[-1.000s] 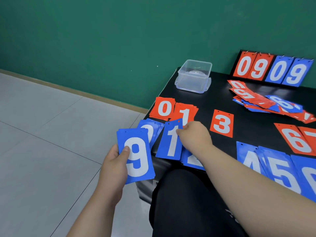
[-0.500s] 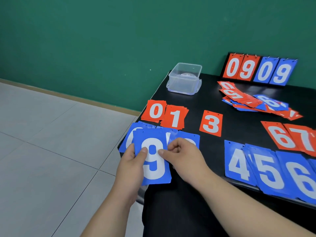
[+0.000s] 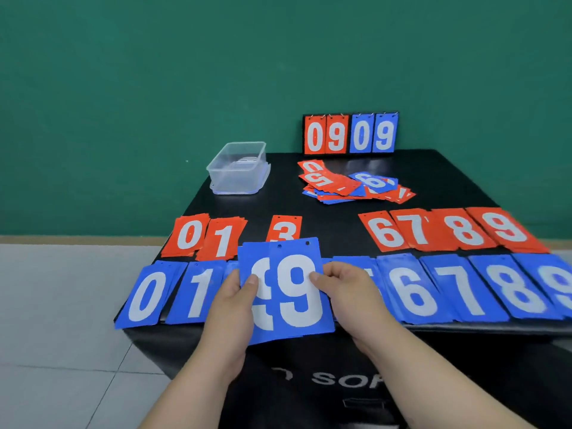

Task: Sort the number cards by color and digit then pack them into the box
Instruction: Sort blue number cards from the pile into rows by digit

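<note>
Green wall behind the black bench (image 3: 337, 209); above its near edge both hands hold blue 9 cards (image 3: 291, 292), left hand (image 3: 230, 308) and right hand (image 3: 349, 292) fingers pinching opposite sides; clear box (image 3: 238, 168) sits far left

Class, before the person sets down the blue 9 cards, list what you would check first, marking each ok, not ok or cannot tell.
1. The two visible blue number cards in hand both read 9: ok.
2. Left hand and right hand both pinch them: ok.
3. Blue 9 pile at the row's right end is uncovered: ok.
4. Mixed heap of red and blue cards all sorted: not ok.
5. Clear plastic box is open: ok; empty: cannot tell.
</note>
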